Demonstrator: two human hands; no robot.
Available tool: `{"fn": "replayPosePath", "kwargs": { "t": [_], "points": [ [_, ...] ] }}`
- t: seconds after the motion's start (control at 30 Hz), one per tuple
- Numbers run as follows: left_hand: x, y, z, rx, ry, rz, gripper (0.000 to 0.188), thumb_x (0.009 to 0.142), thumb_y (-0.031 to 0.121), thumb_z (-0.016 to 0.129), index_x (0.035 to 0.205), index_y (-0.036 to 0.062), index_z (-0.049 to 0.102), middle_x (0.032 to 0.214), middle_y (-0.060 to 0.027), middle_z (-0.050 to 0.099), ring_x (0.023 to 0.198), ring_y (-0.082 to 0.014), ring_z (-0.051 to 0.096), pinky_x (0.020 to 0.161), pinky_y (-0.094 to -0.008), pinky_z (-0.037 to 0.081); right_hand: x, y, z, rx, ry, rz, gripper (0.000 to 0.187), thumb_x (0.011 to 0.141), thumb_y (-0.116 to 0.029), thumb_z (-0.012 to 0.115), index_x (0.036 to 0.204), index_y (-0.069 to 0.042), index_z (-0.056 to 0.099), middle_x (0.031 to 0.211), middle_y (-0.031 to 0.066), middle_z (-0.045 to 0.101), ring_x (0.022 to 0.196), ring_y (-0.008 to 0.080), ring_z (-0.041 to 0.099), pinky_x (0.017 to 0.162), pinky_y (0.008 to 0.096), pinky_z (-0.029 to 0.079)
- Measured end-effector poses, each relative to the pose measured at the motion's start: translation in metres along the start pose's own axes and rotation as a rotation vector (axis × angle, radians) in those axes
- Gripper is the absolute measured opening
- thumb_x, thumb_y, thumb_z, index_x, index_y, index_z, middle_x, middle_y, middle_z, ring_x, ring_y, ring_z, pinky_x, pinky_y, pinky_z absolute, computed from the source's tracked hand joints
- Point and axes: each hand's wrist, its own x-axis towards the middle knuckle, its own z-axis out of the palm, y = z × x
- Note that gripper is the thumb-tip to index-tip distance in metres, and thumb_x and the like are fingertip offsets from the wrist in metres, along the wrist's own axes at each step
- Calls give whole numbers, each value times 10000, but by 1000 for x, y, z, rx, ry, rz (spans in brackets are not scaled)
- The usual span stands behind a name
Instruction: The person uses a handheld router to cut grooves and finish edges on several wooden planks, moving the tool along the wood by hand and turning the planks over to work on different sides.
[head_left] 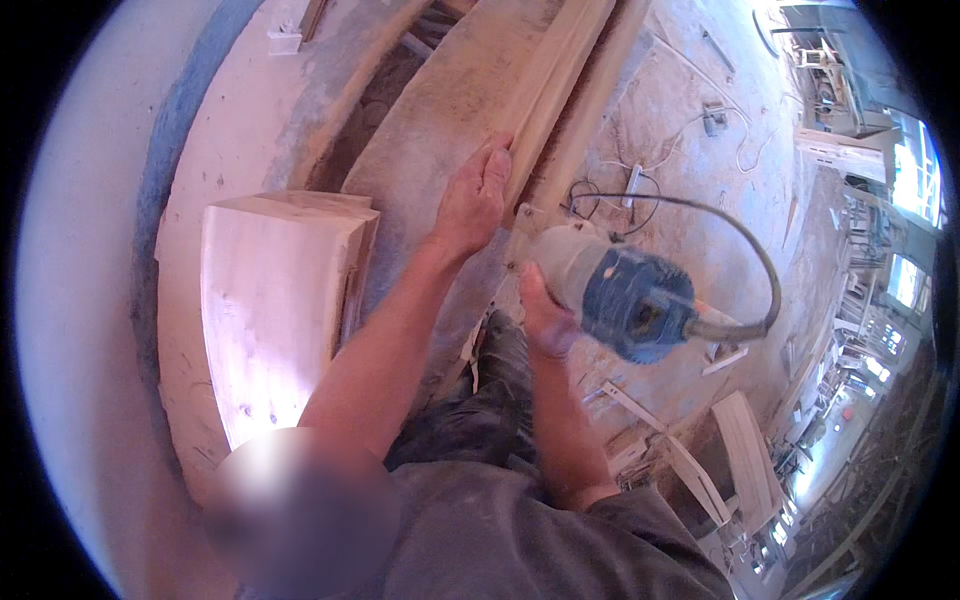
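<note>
A trim router with a blue motor end, a pale lower body and a clear base plate lies tilted against the edge of a long wooden board. My right hand is closed around the router's pale body, its fingers partly hidden behind it. Just ahead and to the left, my left hand is closed on the board, fingertips at its edge. A dark groove runs along the board beside my left hand. Under it is a broad, dusty wooden plank.
A stack of pale curved wooden pieces stands to my left, near a wall. The router's black cable loops right. Cords and a power strip lie on the dusty floor. Wood offcuts lie at lower right.
</note>
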Motion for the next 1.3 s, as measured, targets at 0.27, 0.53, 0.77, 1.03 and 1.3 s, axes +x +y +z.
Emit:
{"fn": "replayPosePath", "kwargs": {
  "t": [0.27,0.53,0.77,1.03,1.3],
  "points": [
    [-5,18,-4,-47,-26,-77,540,1092,360,421,1412,-62,528,1398,-240,596,1348,-285,531,1144,-352,365,-2,6,-1,-236,-158,-34,644,777,2,824,1358,15,546,1282,147,647,1180,264,624,1063,405,474],
    [-5,17,-6,-2,-26,-26,562,1091,371,402,1416,-72,518,1429,-233,573,1382,-286,497,1166,-347,338,-17,51,-12,-102,-187,46,643,774,37,805,1363,20,550,1370,151,610,1257,259,594,1088,396,466],
    [-1,30,-2,-18,11,-151,513,1070,325,426,1411,-43,532,1315,-263,644,1287,-332,590,1080,-378,427,43,43,7,-394,-79,-387,630,749,-44,834,1315,24,566,1318,148,615,1193,280,612,1028,437,494],
    [-3,40,16,299,194,39,349,1053,225,405,1176,-33,605,1052,-299,667,1023,-506,609,900,-533,472,147,7,56,122,222,-58,717,684,-15,841,1311,63,502,1297,182,584,1148,274,615,982,413,524],
    [-5,33,17,482,191,91,296,1048,199,428,1218,17,587,1046,-277,673,973,-474,637,849,-555,487,219,35,79,159,344,-195,855,657,-43,846,1386,-15,400,1291,152,538,1124,263,594,984,397,514]
  ]
}}
